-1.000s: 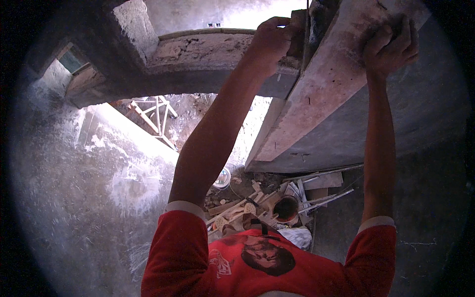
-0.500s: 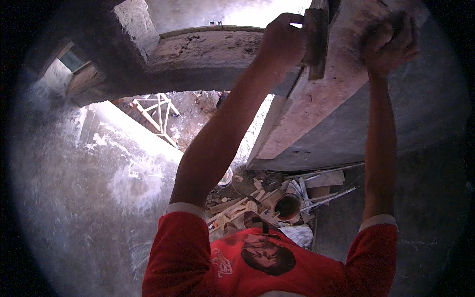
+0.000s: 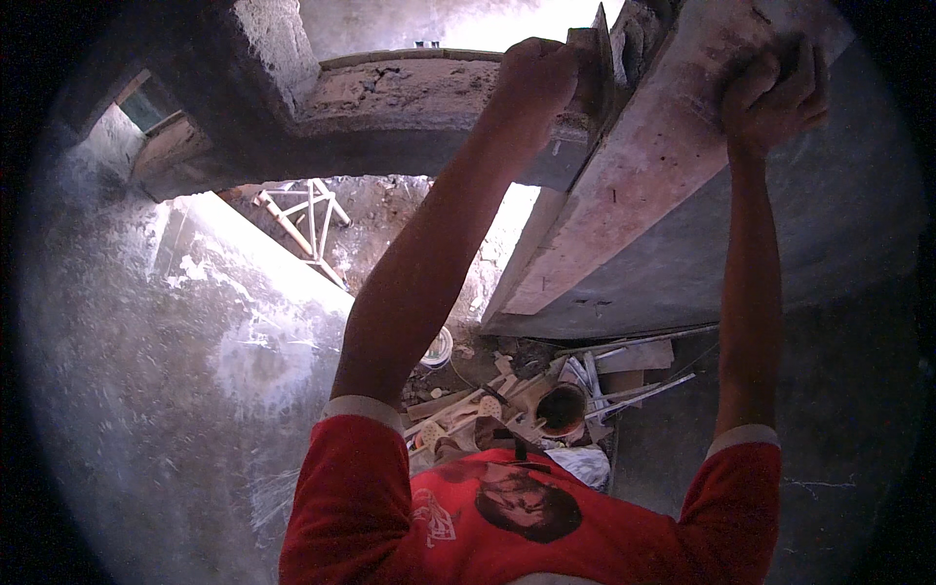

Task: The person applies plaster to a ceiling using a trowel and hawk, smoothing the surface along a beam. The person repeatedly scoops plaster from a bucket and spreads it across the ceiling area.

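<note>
- Left hand grips a flat trowel-like tool against the wall top.
- Right hand clutches the slanted wooden plank.
- Far below, scrap wood and a round bucket lie on the floor.

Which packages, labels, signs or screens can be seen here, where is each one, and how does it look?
No packages, signs or screens can be made out.
Printed picture: on the chest of the person's red shirt, at the lower edge; a dark rounded print.
White mark: on the same shirt, left of the dark print; small and angular.
The pale bag-like thing among the scraps below is too unclear to name.
</note>
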Demonstrator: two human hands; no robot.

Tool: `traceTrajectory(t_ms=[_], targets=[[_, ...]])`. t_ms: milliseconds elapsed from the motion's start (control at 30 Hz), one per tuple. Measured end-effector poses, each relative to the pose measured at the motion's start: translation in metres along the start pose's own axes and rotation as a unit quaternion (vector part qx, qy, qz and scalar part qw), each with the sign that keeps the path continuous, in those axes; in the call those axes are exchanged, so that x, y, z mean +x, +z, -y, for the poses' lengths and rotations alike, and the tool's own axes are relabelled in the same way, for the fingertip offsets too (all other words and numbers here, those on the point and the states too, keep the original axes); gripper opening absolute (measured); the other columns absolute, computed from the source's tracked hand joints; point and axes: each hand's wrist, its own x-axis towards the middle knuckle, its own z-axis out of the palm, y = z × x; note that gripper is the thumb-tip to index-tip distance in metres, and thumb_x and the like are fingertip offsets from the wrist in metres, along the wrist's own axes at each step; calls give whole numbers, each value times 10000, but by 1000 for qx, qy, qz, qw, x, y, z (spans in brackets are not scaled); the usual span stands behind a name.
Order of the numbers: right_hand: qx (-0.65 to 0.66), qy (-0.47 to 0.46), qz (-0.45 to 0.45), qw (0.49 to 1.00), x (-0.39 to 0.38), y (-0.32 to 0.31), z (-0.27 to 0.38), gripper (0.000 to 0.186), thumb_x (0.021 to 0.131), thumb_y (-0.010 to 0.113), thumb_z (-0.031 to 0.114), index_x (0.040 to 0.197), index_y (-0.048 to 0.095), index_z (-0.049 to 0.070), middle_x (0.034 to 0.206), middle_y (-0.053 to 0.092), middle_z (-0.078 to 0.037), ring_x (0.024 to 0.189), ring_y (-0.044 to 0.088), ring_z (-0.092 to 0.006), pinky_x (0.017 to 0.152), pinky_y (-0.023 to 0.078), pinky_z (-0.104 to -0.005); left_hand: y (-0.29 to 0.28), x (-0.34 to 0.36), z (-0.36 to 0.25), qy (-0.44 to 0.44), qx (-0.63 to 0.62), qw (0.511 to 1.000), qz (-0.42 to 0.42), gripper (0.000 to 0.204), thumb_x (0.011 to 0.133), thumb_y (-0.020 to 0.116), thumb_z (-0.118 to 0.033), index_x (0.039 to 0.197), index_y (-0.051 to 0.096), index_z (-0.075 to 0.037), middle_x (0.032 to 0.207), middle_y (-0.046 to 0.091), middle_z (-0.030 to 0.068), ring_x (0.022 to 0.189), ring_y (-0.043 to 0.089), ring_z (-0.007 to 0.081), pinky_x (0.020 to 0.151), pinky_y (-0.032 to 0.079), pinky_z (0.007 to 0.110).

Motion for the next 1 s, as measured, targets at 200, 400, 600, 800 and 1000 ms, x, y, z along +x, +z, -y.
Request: traceTrajectory(t_ms=[200, 400, 600, 800, 1000], targets=[[-1, 12, 0, 1000, 0, 2, 4, 518, 1039, 415, 482, 1327, 584, 86, 1346, 596, -140, 1149, 539, -299, 965, 360, -497, 5, 40, 1, -72, -22, 997, 8, 294, 965, 613, -198, 1115, 673, 47, 971, 708, 181, 878, 692, 247, 784, 559, 378], [0, -4, -21, 1000, -1, 5, 0, 493, 1044, 407, 457, 1322, 588, 93, 1341, 599, -132, 1144, 540, -294, 938, 359, -480, 0, 34, -12, -61, 77, 994, 50, 257, 962, 616, -171, 1094, 692, 36, 988, 724, 201, 936, 721, 272, 813, 581, 393], [10, 3, -15, 1000, -7, 10, 3, 487, 1038, 427, 456, 1323, 590, 97, 1329, 602, -128, 1137, 542, -293, 943, 355, -470, -19, -2, -3, 257, 597, 742, 164, 223, 904, 654, -98, 1108, 715, -35, 1065, 716, 200, 969, 722, 290, 825, 589, 395], [7, -14, -18, 1000, -4, 4, -6, 486, 1036, 438, 456, 1321, 590, 93, 1328, 603, -128, 1124, 546, -298, 941, 380, -479, -38, -76, -41, 337, 402, 848, 75, 400, 784, 690, 16, 1174, 697, -69, 1054, 711, 195, 984, 701, 353, 885, 569, 411], [-17, -27, -13, 999, 0, 3, -12, 493, 1039, 433, 456, 1321, 584, 81, 1318, 604, -127, 1119, 538, -296, 934, 385, -482, -40, -22, -13, 335, 411, 844, 74, 574, 700, 756, 39, 1252, 657, -79, 1066, 710, 187, 993, 698, 356, 897, 569, 421]])
